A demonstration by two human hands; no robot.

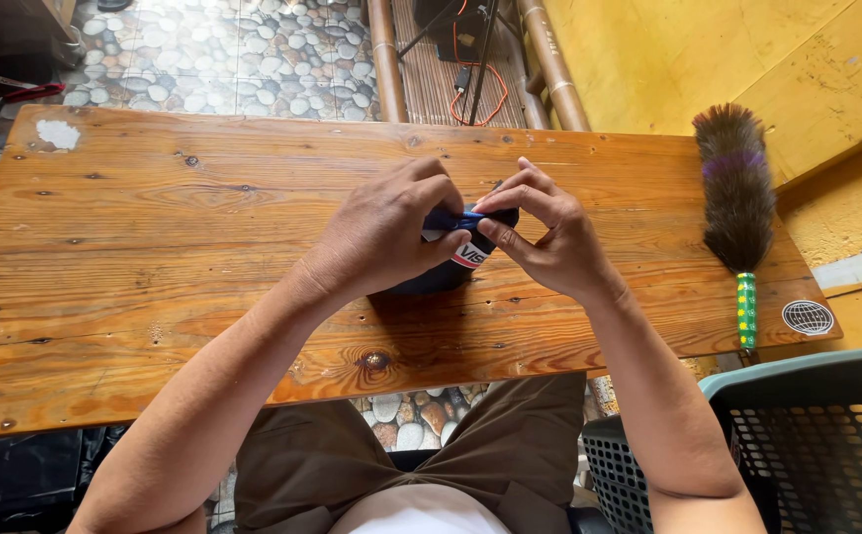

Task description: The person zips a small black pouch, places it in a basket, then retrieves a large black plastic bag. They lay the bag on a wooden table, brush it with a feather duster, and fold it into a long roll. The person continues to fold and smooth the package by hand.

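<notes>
A small dark blue and black piece of cloth [451,269], with a white and red label, rests on the wooden table [154,227] near its middle. My left hand [381,232] covers it from the left and pinches its blue upper edge. My right hand [549,237] pinches the same edge from the right with thumb and forefinger. Most of the cloth is hidden under my left hand.
A brown feather duster [737,198] with a green handle lies at the table's right end, beside a round sticker [808,316]. A dark plastic basket [807,435] stands at my lower right. Cables [470,84] lie on the floor beyond the table.
</notes>
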